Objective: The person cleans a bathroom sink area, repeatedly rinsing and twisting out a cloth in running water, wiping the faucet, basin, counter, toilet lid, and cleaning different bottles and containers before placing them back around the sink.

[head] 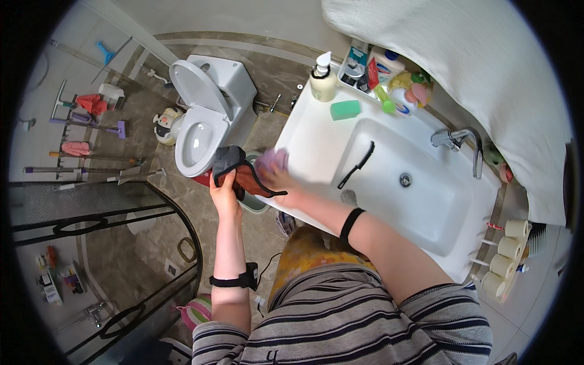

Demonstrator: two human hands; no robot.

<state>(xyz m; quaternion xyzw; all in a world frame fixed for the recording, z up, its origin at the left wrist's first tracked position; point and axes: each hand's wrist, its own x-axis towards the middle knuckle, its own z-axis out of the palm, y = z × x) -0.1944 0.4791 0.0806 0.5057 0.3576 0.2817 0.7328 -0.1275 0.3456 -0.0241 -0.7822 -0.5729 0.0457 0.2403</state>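
Observation:
My left hand [224, 194] grips a dark grey and rust-red fabric item [248, 175] with black edging, held up beyond the counter's left end. Just right of it, my right hand [280, 180], somewhat blurred, holds a crumpled purple cloth [272, 163] at the counter's edge. Part of the fabric item hangs in front of my right wrist. In the white sink basin [388, 219] lies a black-handled brush [358, 166], with a small grey round item [348, 197] below it. A green sponge [345, 110] rests on the counter near a pump bottle [323, 84].
A chrome faucet [461, 139] stands behind the basin. Toiletries fill a white tray [360, 91] at the counter's back. A toilet [200, 137] with raised lid is at the left, a green-rimmed bin [255, 207] beneath my hands. Several cups [504, 255] hang at the right.

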